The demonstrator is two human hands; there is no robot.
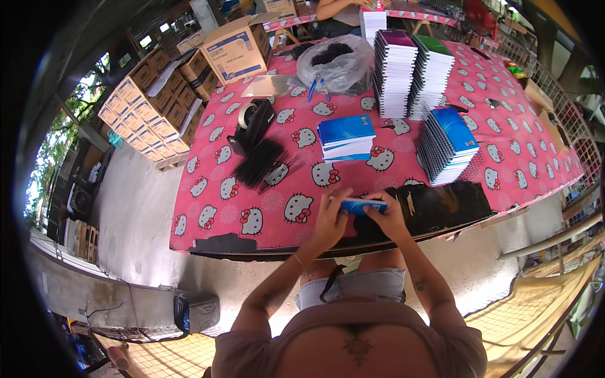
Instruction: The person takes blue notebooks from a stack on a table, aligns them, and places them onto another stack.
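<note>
Between my two hands, at the table's near edge, is a small blue-covered notebook (pixel 357 206), seen nearly edge-on. My left hand (pixel 333 217) grips its left end and my right hand (pixel 387 214) grips its right end. Beyond them lies a loose pile of blue-covered page sets (pixel 346 136), with white pages showing below. To the right stands a stack of blue notebooks with black spiral binding (pixel 449 148). On the left, a heap of black binding coils (pixel 259 165) lies beside a black tape dispenser (pixel 252 126).
Tall stacks of spiral notebooks with purple (pixel 396 75) and green covers (pixel 430 79) stand farther back. Near them are a clear plastic bag (pixel 336 66) with black coils and blue-handled pliers (pixel 319 89). A cardboard box (pixel 236 51) sits at the far left. Another person's arm (pixel 337 7) shows beyond.
</note>
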